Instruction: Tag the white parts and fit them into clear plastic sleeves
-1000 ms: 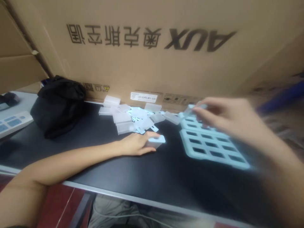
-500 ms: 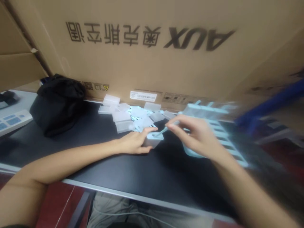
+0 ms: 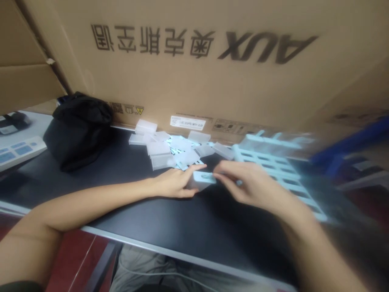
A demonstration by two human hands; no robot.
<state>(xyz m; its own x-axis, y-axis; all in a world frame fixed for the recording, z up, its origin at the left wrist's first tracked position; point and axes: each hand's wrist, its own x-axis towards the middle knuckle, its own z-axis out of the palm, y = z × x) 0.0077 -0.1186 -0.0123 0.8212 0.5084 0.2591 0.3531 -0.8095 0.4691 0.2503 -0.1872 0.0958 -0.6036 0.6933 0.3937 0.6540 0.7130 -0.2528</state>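
Observation:
Between thumb and fingers, my left hand point(image 3: 174, 182) grips a small pale plastic box point(image 3: 204, 179) with a light-blue top that has a slot in it. My right hand point(image 3: 247, 182) is pinched at the box's right end, where a thin light-blue stick point(image 3: 208, 176) lies low along the slot. The fingertips hide most of that stick. Just behind the box is a heap of translucent plastic cases point(image 3: 160, 149) mixed with flat light-blue pieces point(image 3: 182, 142). A light-blue slotted plastic frame point(image 3: 293, 177) lies beyond my right hand, partly covered by it.
A large cardboard box point(image 3: 170, 81) stands along the back of the black table point(image 3: 182, 227). On the left are a black cloth bag point(image 3: 80, 129) and a white-and-blue printed box point(image 3: 22, 151). A blue metal bar point(image 3: 340, 144) rises at the right.
The light-blue stick, earlier slanting up from the slot, now lies lower along it. My right hand has come down closer to the small box. The view has shifted slightly.

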